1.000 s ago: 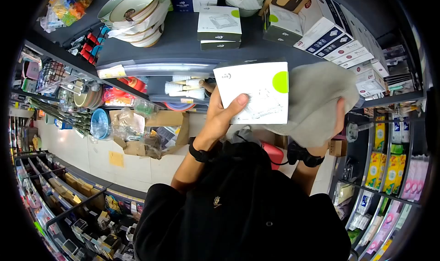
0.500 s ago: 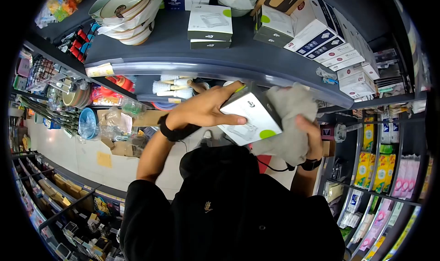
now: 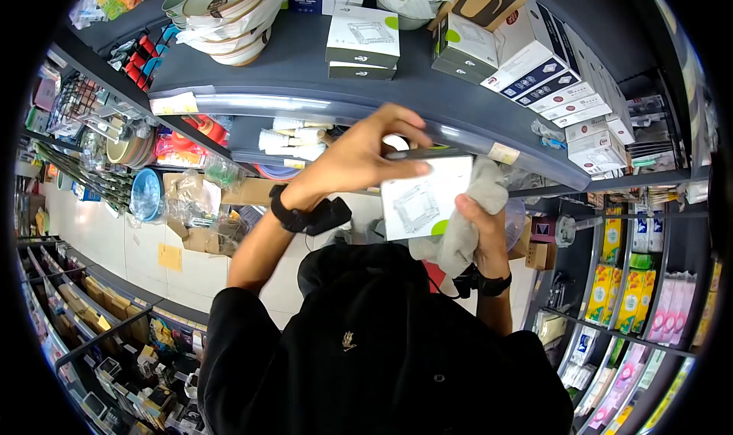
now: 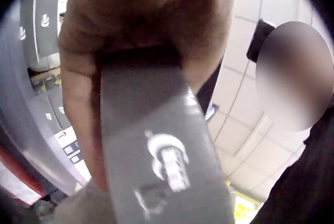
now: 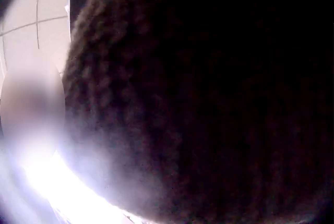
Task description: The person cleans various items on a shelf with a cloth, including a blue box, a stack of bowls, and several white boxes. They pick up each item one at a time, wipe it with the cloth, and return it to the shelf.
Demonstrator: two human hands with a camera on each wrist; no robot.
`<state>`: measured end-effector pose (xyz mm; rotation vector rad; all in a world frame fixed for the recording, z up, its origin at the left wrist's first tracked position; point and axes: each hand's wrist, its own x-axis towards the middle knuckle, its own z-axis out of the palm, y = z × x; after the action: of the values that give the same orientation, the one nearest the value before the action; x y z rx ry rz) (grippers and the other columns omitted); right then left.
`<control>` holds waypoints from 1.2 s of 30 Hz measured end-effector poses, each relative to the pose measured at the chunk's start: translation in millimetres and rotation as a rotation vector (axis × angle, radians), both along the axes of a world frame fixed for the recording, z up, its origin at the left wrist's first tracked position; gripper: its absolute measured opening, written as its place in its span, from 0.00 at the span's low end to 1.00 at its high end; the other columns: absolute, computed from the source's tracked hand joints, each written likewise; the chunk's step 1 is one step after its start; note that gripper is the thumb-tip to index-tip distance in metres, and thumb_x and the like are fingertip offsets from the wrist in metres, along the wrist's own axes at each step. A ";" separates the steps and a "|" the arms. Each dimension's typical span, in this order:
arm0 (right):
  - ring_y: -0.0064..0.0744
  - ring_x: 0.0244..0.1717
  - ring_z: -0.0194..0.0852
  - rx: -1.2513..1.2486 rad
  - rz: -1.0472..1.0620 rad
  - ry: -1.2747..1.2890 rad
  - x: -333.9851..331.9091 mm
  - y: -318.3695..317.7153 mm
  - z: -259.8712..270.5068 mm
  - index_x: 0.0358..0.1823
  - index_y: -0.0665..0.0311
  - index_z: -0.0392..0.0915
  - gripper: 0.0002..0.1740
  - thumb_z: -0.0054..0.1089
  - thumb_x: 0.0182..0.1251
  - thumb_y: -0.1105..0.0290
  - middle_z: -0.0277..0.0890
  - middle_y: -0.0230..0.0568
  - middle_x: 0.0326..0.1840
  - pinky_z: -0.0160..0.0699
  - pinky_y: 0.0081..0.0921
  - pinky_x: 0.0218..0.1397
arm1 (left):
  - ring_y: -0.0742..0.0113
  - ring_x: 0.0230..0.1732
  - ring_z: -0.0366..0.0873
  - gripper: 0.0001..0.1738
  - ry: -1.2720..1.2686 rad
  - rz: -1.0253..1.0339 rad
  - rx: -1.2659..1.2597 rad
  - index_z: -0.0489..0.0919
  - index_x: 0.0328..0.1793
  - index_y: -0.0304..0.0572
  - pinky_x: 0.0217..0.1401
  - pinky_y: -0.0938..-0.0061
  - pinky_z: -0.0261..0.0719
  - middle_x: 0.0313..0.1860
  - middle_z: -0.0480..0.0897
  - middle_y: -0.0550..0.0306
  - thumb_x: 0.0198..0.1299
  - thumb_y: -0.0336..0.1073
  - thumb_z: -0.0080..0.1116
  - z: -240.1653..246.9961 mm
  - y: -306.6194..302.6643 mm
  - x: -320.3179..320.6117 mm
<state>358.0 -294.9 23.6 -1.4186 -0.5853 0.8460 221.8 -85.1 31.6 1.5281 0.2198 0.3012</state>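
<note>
A white and dark grey box (image 3: 416, 204) with a green spot is held in the air before the shelf. My left hand (image 3: 359, 160) grips it from above; in the left wrist view the hand (image 4: 141, 20) spans the narrow dark side of the box (image 4: 162, 140), fingers on one side. A grey cloth (image 3: 458, 240) lies against the right side of the box, held in my right hand (image 3: 489, 232), its thumb on the cloth. Dark, blurred fabric (image 5: 182, 99) fills most of the right wrist view and hides the right fingers.
On the dark shelf (image 3: 290, 76) stand stacked bowls (image 3: 237, 30), two similar boxes (image 3: 363, 38) and a row of boxes (image 3: 565, 76). The shelf's clear front edge (image 3: 321, 108) runs just beyond the hands. Brushes (image 3: 294, 141) lie lower; an open carton (image 3: 202, 236) sits on the floor.
The box has turned from its tilt at half a second ago and sits more upright in view. The left hand has shifted to its top edge. The cloth is more bunched and lower.
</note>
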 end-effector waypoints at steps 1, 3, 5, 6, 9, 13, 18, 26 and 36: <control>0.26 0.48 0.77 0.057 -0.137 0.119 -4.4 -1.1 3.1 0.55 0.70 0.75 0.26 0.72 0.56 0.70 0.79 0.38 0.47 0.74 0.26 0.54 | 0.69 0.47 0.82 0.37 -0.112 0.086 -0.247 0.67 0.68 0.39 0.49 0.77 0.79 0.55 0.82 0.48 0.58 0.42 0.73 -12.5 -3.3 -3.2; 0.26 0.50 0.77 0.120 -0.274 0.231 -7.8 4.4 -2.3 0.55 0.70 0.76 0.25 0.72 0.56 0.70 0.79 0.38 0.48 0.74 0.25 0.55 | 0.64 0.53 0.81 0.39 -0.248 0.142 -0.391 0.61 0.72 0.35 0.56 0.73 0.80 0.61 0.77 0.43 0.62 0.39 0.70 -51.7 -23.0 2.6; 0.27 0.51 0.76 0.107 -0.390 -0.032 -10.4 5.6 -24.4 0.56 0.70 0.76 0.25 0.71 0.59 0.69 0.78 0.40 0.51 0.74 0.25 0.56 | 0.64 0.57 0.79 0.40 -0.224 0.422 0.097 0.61 0.73 0.30 0.60 0.72 0.77 0.59 0.78 0.43 0.62 0.39 0.70 -60.5 -57.3 19.8; 0.28 0.55 0.75 0.018 -0.248 -0.198 -10.5 -0.2 -27.1 0.61 0.71 0.73 0.26 0.67 0.63 0.68 0.76 0.41 0.58 0.71 0.25 0.61 | 0.63 0.57 0.78 0.40 -0.185 0.523 -0.001 0.62 0.71 0.25 0.61 0.70 0.76 0.56 0.80 0.42 0.62 0.41 0.70 -56.7 -63.7 23.2; 0.30 0.60 0.72 0.096 -0.258 -0.030 5.1 -6.9 -21.5 0.65 0.72 0.71 0.29 0.64 0.64 0.68 0.74 0.41 0.62 0.68 0.25 0.65 | 0.60 0.53 0.82 0.41 -0.197 0.323 -0.172 0.62 0.71 0.25 0.57 0.69 0.78 0.51 0.83 0.41 0.61 0.42 0.71 -69.8 -53.2 17.8; 0.37 0.71 0.64 0.107 -0.045 -0.002 20.8 -7.0 19.7 0.70 0.70 0.66 0.32 0.57 0.66 0.64 0.69 0.46 0.68 0.55 0.31 0.77 | 0.52 0.51 0.85 0.45 -0.104 0.198 0.201 0.62 0.72 0.29 0.53 0.65 0.80 0.49 0.84 0.35 0.56 0.46 0.74 -63.6 -47.8 -2.0; 0.37 0.68 0.68 -0.127 0.391 -0.082 41.0 -23.3 23.1 0.70 0.73 0.64 0.40 0.65 0.56 0.63 0.69 0.47 0.68 0.63 0.31 0.72 | 0.50 0.51 0.85 0.46 -0.068 -0.031 0.386 0.69 0.70 0.35 0.53 0.64 0.82 0.50 0.85 0.39 0.49 0.48 0.79 -34.5 -13.4 -24.6; 0.38 0.64 0.73 0.005 0.184 0.007 44.5 -39.5 35.1 0.67 0.74 0.67 0.45 0.74 0.45 0.66 0.73 0.48 0.64 0.67 0.32 0.69 | 0.65 0.53 0.82 0.48 0.003 0.085 0.389 0.73 0.68 0.35 0.58 0.71 0.78 0.53 0.85 0.48 0.41 0.42 0.84 -10.7 -4.2 -29.9; 0.45 0.65 0.71 -0.035 -0.046 -0.144 49.5 -47.8 44.7 0.69 0.70 0.66 0.40 0.67 0.57 0.59 0.70 0.50 0.65 0.71 0.41 0.69 | 0.50 0.48 0.86 0.44 -0.163 0.152 0.458 0.74 0.64 0.36 0.53 0.66 0.81 0.48 0.85 0.40 0.44 0.48 0.82 -41.3 -27.3 -14.8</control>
<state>407.5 -342.7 68.3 -1.5284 -0.6467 0.7246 207.0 -112.4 -9.8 1.9303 0.1428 0.6269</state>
